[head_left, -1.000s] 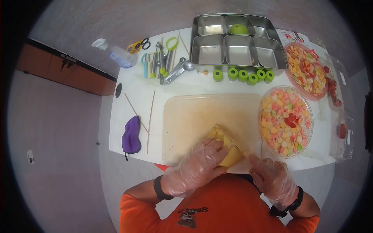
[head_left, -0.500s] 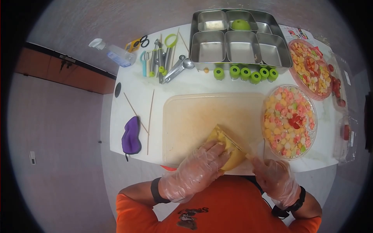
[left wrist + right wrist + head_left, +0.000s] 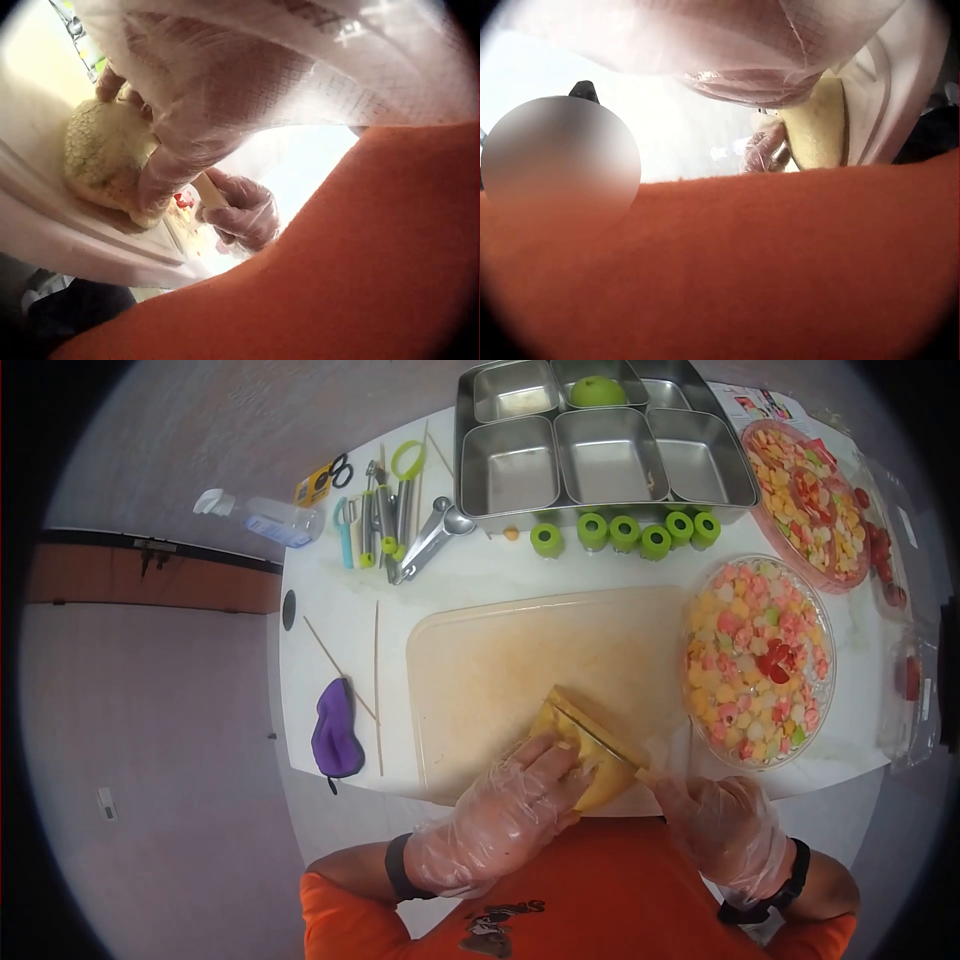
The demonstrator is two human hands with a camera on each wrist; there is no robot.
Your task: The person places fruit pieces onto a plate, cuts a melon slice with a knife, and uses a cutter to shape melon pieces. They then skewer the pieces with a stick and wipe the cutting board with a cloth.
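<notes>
A piece of melon [image 3: 600, 785] with netted rind and yellow flesh lies near the front of the cutting board [image 3: 480, 660]. My left hand [image 3: 505, 815], in a clear plastic glove, grips it from the left; the thumb shows along its side in the left wrist view. In my gloved right hand [image 3: 725, 825] is a knife, its pale handle [image 3: 210, 191] held in curled fingers. The blade [image 3: 595, 732] shows as a thin dark line across the melon, its lower part hidden. In the right wrist view, yellow flesh [image 3: 817, 131] shows beside the glove.
A platter of cut fruit [image 3: 755, 660] stands right of the board, a second fruit platter [image 3: 800, 500] behind it. At the back are a steel tray [image 3: 610, 518] of containers, green-topped cutters [image 3: 625, 533] and several hand tools [image 3: 385, 525]. A purple pouch [image 3: 337, 730] and thin sticks [image 3: 378, 680] lie left.
The head view has shifted, so the tray and tools sit higher and the right platter further right. My right hand with the knife has moved slightly right; my left hand keeps its hold on the melon.
</notes>
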